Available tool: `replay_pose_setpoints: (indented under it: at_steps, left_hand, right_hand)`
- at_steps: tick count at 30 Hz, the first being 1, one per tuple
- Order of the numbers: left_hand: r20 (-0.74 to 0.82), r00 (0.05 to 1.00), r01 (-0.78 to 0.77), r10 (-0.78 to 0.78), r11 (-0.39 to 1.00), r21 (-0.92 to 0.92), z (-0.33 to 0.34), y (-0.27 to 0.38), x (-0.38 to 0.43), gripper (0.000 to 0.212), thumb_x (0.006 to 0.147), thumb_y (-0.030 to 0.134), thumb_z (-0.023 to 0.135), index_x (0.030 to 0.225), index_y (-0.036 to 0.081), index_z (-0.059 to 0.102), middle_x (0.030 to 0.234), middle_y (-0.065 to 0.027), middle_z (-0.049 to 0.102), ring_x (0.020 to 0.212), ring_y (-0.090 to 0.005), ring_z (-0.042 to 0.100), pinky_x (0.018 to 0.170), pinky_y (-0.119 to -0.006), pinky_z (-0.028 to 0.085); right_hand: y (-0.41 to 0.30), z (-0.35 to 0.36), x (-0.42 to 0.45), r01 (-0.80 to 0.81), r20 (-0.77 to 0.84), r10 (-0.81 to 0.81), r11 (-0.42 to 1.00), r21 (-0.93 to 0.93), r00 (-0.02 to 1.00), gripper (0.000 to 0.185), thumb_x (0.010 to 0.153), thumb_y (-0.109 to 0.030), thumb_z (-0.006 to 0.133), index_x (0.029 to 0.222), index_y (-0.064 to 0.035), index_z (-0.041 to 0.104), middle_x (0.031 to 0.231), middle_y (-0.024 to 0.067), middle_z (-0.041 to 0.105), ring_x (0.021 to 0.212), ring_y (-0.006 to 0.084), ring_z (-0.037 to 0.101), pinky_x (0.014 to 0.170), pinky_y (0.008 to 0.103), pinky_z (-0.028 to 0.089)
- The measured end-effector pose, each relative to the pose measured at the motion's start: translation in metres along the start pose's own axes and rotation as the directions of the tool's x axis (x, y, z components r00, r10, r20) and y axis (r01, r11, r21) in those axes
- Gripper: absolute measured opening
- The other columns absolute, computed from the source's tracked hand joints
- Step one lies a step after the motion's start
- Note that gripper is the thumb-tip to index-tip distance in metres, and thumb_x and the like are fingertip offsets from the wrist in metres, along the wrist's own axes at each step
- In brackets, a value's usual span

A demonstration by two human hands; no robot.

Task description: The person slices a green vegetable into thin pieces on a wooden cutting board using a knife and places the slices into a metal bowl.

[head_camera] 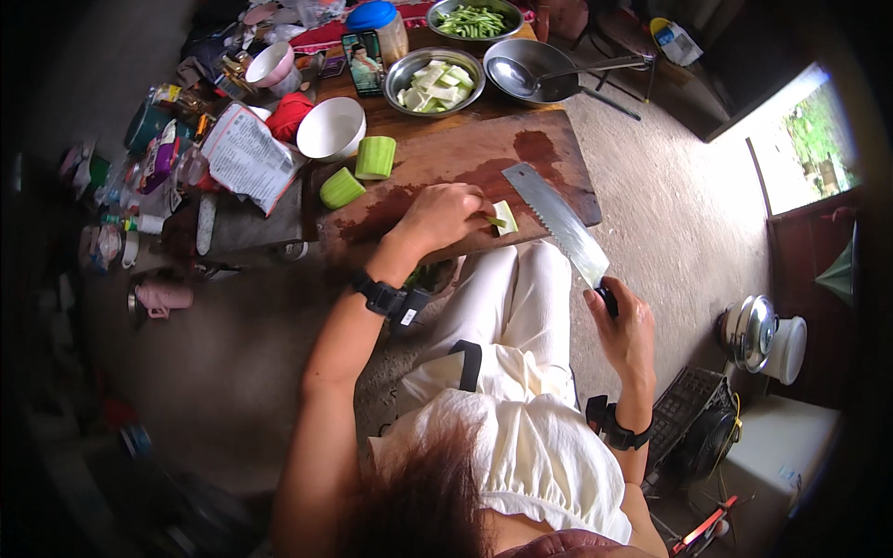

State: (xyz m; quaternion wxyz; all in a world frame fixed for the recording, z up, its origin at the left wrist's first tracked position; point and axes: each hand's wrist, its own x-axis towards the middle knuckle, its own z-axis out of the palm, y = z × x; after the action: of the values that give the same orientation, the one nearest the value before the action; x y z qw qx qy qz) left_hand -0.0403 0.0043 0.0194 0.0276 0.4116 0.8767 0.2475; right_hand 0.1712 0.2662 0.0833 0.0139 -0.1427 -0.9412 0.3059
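My left hand [453, 213] is over the near part of a wooden cutting board [446, 157], its fingers on a small pale-green piece of gourd [506, 217]. In my right hand [623, 317] is the black handle of a wide steel knife [558, 220] with a partly serrated edge; its blade points up and left, its tip over the board. Left of centre on the board, a lying green gourd chunk [342, 188] is beside another gourd chunk [376, 157]. Behind the board stands a metal bowl [391, 87] of cut gourd pieces. Wet patches darken the board.
At the back are a metal bowl [434, 26] of cut green vegetables, a wok [558, 56] with a ladle, a phone [363, 64] with a lit screen and a blue-lidded jar [380, 28]. A white bowl [332, 129] and printed packet [248, 153] lie left. My knees are below the board's near edge.
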Motion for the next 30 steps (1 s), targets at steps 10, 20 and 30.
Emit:
replay_pose_setpoints:
  at_steps: [10,20,30]
  left_hand:
    - [0.218,0.975,-0.006,0.034,0.992,-0.126,0.017,-0.001,0.027,0.023,0.082,0.021,0.075,0.103,0.012,0.072,0.117,-0.0044,0.070,0.117,-0.0260,0.064,0.099,-0.041,0.053]
    - [0.174,0.982,-0.065,0.071,0.997,-0.040,0.026,-0.011,0.029,0.031,0.077,0.028,0.082,0.102,0.012,0.072,0.107,-0.0086,0.065,0.111,-0.0293,0.064,0.099,-0.043,0.053]
    - [0.248,0.963,0.159,-0.104,0.965,-0.210,0.010,-0.007,0.030,0.035,0.082,0.033,0.083,0.098,0.005,0.070,0.097,-0.0165,0.074,0.093,-0.0358,0.071,0.086,-0.045,0.055]
  right_hand:
    - [0.008,0.002,-0.003,0.053,-0.015,-0.053,0.997,0.049,0.999,0.044,0.100,-0.040,0.070,0.111,0.0033,0.070,0.078,0.0167,0.067,0.065,0.0261,0.063,0.063,0.0384,0.049]
    - [0.004,0.003,0.008,0.054,-0.006,-0.054,0.996,0.069,0.999,0.044,0.101,-0.039,0.070,0.112,0.0038,0.070,0.076,0.0162,0.067,0.064,0.0242,0.061,0.063,0.0380,0.049]
    - [-0.001,0.007,0.023,-0.005,0.070,0.000,0.997,0.074,0.998,0.042,0.098,-0.038,0.072,0.110,0.0028,0.070,0.082,0.0209,0.070,0.071,0.0363,0.069,0.068,0.0412,0.053]
